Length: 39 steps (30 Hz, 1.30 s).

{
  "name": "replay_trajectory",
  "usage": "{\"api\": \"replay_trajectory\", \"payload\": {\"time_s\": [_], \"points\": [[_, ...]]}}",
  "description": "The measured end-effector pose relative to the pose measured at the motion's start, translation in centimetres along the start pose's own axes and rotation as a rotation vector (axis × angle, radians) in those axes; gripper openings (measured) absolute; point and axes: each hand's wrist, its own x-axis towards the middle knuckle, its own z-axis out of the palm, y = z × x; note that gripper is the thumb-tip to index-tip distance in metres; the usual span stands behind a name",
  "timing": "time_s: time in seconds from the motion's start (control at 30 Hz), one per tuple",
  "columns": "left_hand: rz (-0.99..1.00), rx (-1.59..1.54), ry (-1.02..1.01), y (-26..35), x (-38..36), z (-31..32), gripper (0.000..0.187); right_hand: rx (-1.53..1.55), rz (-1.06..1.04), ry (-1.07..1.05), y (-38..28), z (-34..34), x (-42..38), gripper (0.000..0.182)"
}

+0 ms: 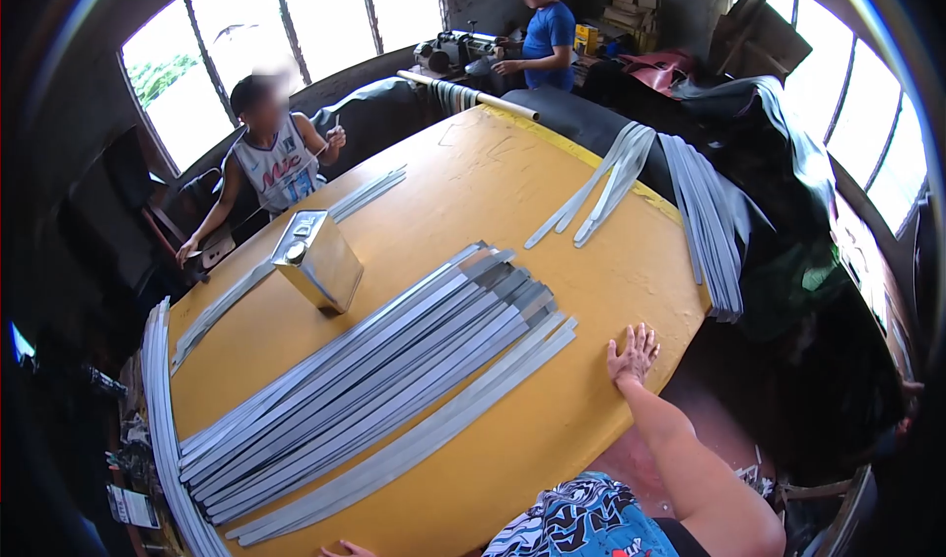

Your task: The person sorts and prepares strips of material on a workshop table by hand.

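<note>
— What colour is the table under the right hand?

— Mustard yellow, with faint scuffs.

— And the strips just beside that hand, toward the left hand?

— Grey, some pale silver, some darker slate, laid in alternating shades.

— The can beyond them?

— Dull metallic, brassy where it reflects the table.

— Farther off?

— More grey strips over the far edge. One person's vest is white with red lettering; another's shirt is plain blue. Nearest the left hand, cloth patterned blue, black and white.

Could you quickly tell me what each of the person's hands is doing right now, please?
Left hand: barely in view at the bottom edge; cannot tell.
Right hand: open, flat on the yellow table, fingers spread, holding nothing.
</note>
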Motion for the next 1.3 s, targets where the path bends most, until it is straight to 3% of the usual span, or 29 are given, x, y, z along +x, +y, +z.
{"api": "replay_trajectory", "payload": {"time_s": [0.27, 0.37, 0.43, 0.53, 0.67, 0.73, 0.87, 1.07, 1.13, 1.3], "points": [[-0.101, -0.055, -0.038, 0.5, -1.4, 0.6, 0.048, 0.005, -0.01, -0.027, -0.2, -0.5, -0.2, 0.063], [-0.073, -0.028, -0.012, -0.1, -0.7, 0.2, 0.048, -0.002, -0.011, -0.021, -0.2, -0.4, -0.3, 0.062], [0.088, -0.014, -0.124, -1.0, -0.4, -0.9, 0.048, 0.012, -0.017, 0.006, 0.0, -0.2, -0.2, 0.061], [-0.003, -0.007, -0.066, -0.2, -0.5, -0.3, 0.048, -0.001, -0.013, -0.002, -0.1, -0.3, -0.2, 0.061], [0.081, 0.006, -0.151, -0.9, -0.7, -0.7, 0.049, -0.001, 0.004, -0.042, -0.5, -0.7, -0.1, 0.062], [-0.092, -0.066, -0.056, 0.3, -1.3, 0.5, 0.049, 0.012, 0.016, -0.043, -0.4, -0.6, -0.1, 0.062], [-0.177, -0.077, 0.0, 1.0, -1.6, 1.0, 0.049, 0.017, 0.009, -0.034, -0.2, -0.2, 0.0, 0.063], [0.058, 0.062, -0.127, 0.2, -1.4, 0.0, 0.05, -0.003, -0.003, -0.021, -0.3, -0.4, -0.1, 0.062], [-0.719, -0.249, -0.982, 2.9, -2.8, 1.8, 0.054, -0.001, -0.002, -0.016, -0.2, -0.4, -0.1, 0.061], [-0.74, -0.288, -0.961, 3.2, -4.3, 2.7, 0.056, -0.013, 0.0, -0.033, -0.3, -0.4, -0.1, 0.061]]}}
